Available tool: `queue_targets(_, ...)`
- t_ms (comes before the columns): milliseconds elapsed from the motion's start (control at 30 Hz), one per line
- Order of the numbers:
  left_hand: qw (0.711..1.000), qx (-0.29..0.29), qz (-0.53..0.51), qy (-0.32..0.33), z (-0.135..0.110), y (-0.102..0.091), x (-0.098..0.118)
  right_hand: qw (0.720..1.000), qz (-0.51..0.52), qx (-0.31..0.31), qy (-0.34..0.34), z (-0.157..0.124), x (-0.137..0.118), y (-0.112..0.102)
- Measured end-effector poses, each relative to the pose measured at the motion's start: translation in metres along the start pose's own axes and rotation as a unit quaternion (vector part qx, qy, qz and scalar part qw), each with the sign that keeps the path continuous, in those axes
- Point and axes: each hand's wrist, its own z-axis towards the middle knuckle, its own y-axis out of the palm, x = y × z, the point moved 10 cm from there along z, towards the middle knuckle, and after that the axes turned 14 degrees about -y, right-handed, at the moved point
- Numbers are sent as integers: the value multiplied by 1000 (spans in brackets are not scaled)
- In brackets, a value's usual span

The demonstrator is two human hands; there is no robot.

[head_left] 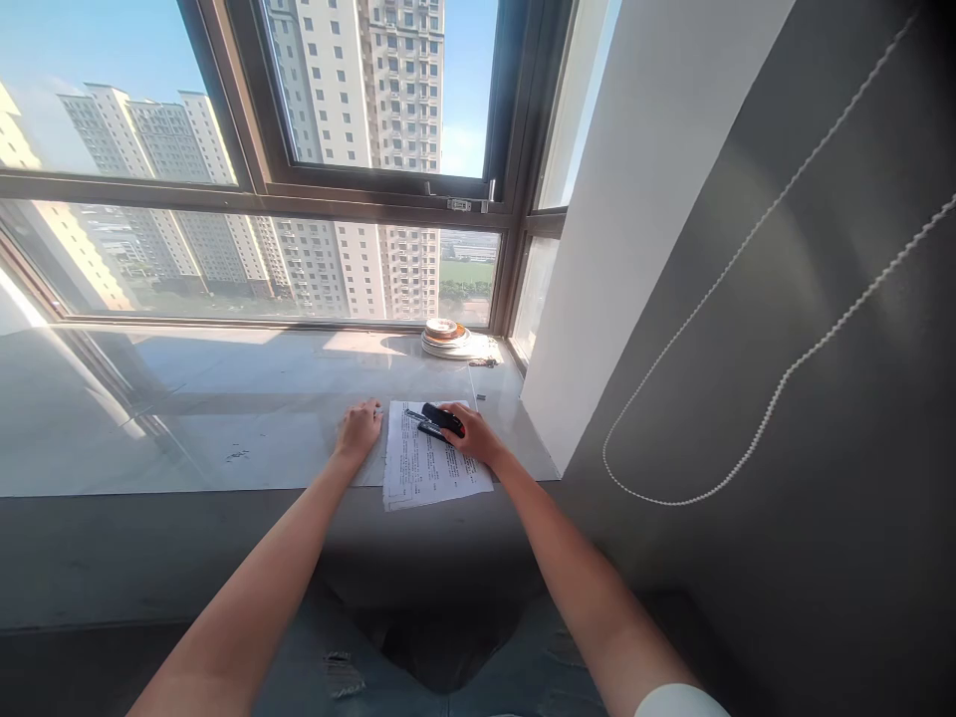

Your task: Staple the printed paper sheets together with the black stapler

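Observation:
My right hand (475, 436) is wrapped round a black stapler (442, 416) whose jaws are parted, its front end pointing left. Under the stapler lies a sheaf of printed paper (433, 474), resting on the window sill, its lower part sticking out past the front edge. Just left of the paper, my left hand (359, 430) rests low over the sill with its fingers curled together. A tiny greyish bit shows at its fingertips, too small to name.
A stack of round plates or lids (446, 344) stands in the far right corner of the sill (284, 418). Small dark bits (237, 455) lie at left, and a small grey piece (481, 397) lies beyond the paper. A beaded blind cord (672, 503) hangs at right.

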Motion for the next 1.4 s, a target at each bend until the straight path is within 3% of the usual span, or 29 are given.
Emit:
queue_targets(200,1000,0,-7,16,-2,-1,3,1000,0,-3,5,0,2,1)
queue_targets(433,985,8,-87,150,-18,-13,30,1000,2,-8,6,1,3,2)
queue_targets(700,965,46,-146,213,-31,-28,41,1000,13,-10,-1,1,4,3)
queue_targets(833,949,61,-225,213,-38,-34,56,1000,16,-4,-8,1,5,3)
queue_targets(1000,937,-3,-236,257,-46,-20,82,1000,13,3,-21,1,6,4)
queue_targets(1233,948,-18,-244,206,-38,-15,70,1000,14,3,-27,2,3,2)
queue_targets(1400,937,-38,-258,231,-41,-16,75,1000,14,4,-22,2,4,2)
